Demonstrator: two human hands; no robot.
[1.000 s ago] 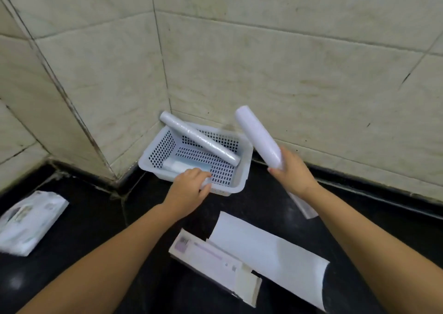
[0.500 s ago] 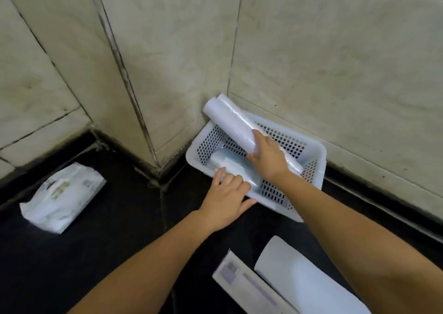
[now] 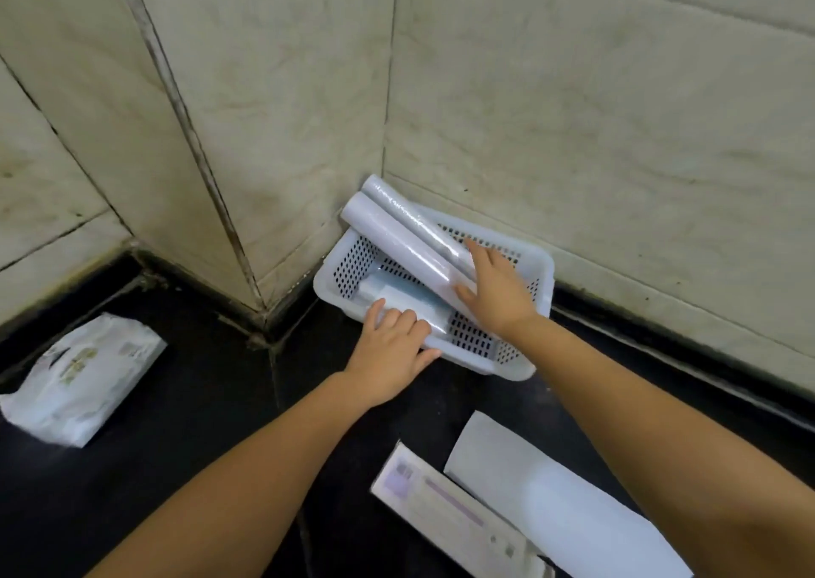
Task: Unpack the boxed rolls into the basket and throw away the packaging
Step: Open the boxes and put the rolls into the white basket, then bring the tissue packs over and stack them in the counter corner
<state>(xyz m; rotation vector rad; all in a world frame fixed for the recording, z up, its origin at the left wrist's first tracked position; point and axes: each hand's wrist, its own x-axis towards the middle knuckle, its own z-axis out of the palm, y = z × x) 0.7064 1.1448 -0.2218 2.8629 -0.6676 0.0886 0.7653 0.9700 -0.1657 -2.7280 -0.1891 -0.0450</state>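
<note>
White roll (image 3: pixel 399 242) — now in basket (image 3: pixel 540 264)

Black floor (image 3: pixel 198 423) bears white basket (image 3: pixel 507 368), flattened box (image 3: pixel 450 511), paper sheet (image 3: pixel 551 502), tissue pack (image 3: pixel 84 374).

print on box (image 3: pixel 445 507) and packet (image 3: pixel 84 370), too blurred to read

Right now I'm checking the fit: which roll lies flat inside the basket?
The short roll under the left hand lies on the basket floor; the two long rolls prop on the rim, ends sticking out.
</note>
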